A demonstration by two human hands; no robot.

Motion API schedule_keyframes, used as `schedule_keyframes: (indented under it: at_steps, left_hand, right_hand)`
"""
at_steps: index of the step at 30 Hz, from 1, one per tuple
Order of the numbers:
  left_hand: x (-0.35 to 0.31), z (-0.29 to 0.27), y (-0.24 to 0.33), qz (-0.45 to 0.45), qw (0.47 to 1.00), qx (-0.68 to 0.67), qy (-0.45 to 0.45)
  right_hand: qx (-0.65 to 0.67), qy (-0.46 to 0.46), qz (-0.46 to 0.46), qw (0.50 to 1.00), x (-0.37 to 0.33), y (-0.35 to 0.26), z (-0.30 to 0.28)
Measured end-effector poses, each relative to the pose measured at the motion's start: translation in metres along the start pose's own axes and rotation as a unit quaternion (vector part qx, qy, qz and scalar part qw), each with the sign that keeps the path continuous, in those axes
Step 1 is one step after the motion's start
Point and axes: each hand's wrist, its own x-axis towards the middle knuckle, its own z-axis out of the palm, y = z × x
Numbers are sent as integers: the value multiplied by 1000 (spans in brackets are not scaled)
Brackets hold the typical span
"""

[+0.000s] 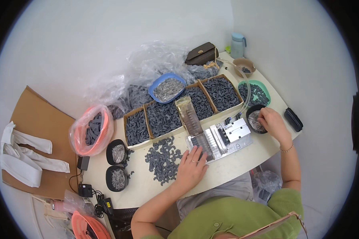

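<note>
My left hand (190,169) lies with its fingers stretched out at the near left end of a metal fixture (217,144). Its fingertips touch the slotted part, where dark grey pieces sit. A clear-topped feed tray (189,115) slants up from the fixture toward the boxes. My right hand (273,122) reaches into a black bowl (249,113) of thin silvery metal pins (256,122). Its fingers are bent and drawn together; whatever is between them is hidden. Left of my left hand, small dark grey plastic parts (163,160) are spread loose on the table.
A divided cardboard box (146,119) of grey parts stands behind the fixture, with a blue basin (167,75) of pins on it. Two black bowls (109,178) and a bagged pink basket (77,147) stand left. At right are a green tray (269,95) and a black case (293,119).
</note>
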Motion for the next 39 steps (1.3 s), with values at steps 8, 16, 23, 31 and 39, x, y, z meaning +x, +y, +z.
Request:
schedule_keyframes:
  at_steps: [8,16,23,31,39]
  left_hand:
    - [11,1,-16,-35,998,19,-42]
    - [-2,-27,-38,-99,994,12,-43]
    - [-45,-81,-109,-194,971,115,78]
    - [-95,-111,-210,-377,922,86,32]
    - [-95,-103,-229,-417,904,74,-57]
  right_hand:
    - [-23,-65,2,998,11,-5,10]
    - [12,85,2,996,11,-16,9]
    - [-92,-25,15,995,12,-21,14]
    - [-12,47,18,999,6,-6,16]
    - [-95,80,46,991,1,-7,-1]
